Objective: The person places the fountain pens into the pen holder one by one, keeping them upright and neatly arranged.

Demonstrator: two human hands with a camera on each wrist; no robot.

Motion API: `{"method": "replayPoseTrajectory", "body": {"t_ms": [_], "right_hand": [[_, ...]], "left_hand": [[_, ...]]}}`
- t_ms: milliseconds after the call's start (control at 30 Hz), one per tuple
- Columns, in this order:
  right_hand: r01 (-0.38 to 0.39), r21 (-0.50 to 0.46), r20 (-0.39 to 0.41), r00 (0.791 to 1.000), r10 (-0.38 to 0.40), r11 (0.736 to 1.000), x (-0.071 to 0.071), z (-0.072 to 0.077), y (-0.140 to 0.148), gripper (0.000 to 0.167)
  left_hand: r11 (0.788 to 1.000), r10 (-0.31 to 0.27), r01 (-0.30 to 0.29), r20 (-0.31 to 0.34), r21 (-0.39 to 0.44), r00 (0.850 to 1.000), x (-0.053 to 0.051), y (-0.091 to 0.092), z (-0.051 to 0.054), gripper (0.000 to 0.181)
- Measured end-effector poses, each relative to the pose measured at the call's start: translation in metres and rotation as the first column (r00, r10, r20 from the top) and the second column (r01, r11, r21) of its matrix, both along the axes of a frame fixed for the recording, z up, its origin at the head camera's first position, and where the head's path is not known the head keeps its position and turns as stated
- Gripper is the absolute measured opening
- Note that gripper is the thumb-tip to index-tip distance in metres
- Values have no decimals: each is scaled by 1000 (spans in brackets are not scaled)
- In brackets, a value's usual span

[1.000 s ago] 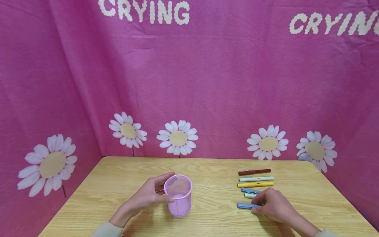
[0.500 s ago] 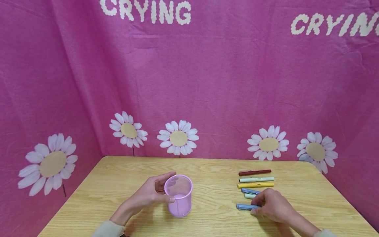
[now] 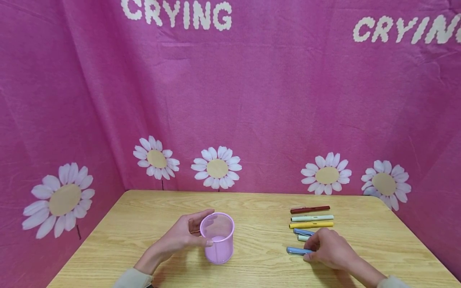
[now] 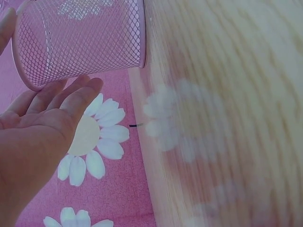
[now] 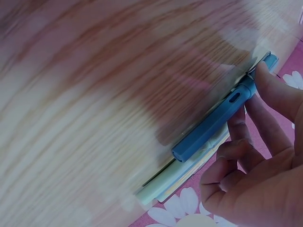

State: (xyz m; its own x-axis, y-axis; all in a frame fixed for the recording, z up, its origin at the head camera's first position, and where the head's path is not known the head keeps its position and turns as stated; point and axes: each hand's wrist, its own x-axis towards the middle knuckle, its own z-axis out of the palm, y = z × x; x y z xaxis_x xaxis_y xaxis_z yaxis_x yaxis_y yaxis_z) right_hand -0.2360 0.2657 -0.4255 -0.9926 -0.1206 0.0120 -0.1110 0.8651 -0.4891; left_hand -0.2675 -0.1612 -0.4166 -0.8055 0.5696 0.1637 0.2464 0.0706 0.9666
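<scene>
My left hand (image 3: 178, 237) holds a pink mesh pen cup (image 3: 220, 253) upright on the table, thumb at its front and fingers behind. Seen from the left wrist, those fingers lie along the mesh wall (image 4: 94, 42). Toward the right, my right hand (image 3: 333, 249) pinches a blue pen (image 3: 296, 251) that lies level at the tabletop. In the right wrist view the thumb presses near the pen's clip end, and the blue barrel (image 5: 213, 125) points away from the hand. Whether the pen touches the table cannot be told.
Beyond the right hand lie a dark red pen (image 3: 309, 209), a pale green pen (image 3: 311, 218), a yellow pen (image 3: 311, 225), another blue pen (image 3: 302, 231) and a second pale green pen (image 3: 301, 237), the last two partly hidden. A pink flowered cloth (image 3: 266, 120) hangs behind the wooden table (image 3: 259, 224).
The right hand and its blue pen have shifted very slightly to the left. The left hand and the pen cup have stayed in place.
</scene>
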Motion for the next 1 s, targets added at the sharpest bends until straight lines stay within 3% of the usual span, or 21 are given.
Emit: {"method": "replayPoseTrajectory", "body": {"t_ms": [567, 1000], "right_hand": [[-10, 26, 5, 1000, 10, 1000, 1, 1, -1, 20], [-32, 3, 0, 999, 32, 999, 6, 12, -6, 21]], "left_hand": [[1000, 23, -23, -1, -11, 1000, 1, 1, 1, 86], [1000, 20, -20, 1, -9, 1000, 1, 1, 2, 87]]}}
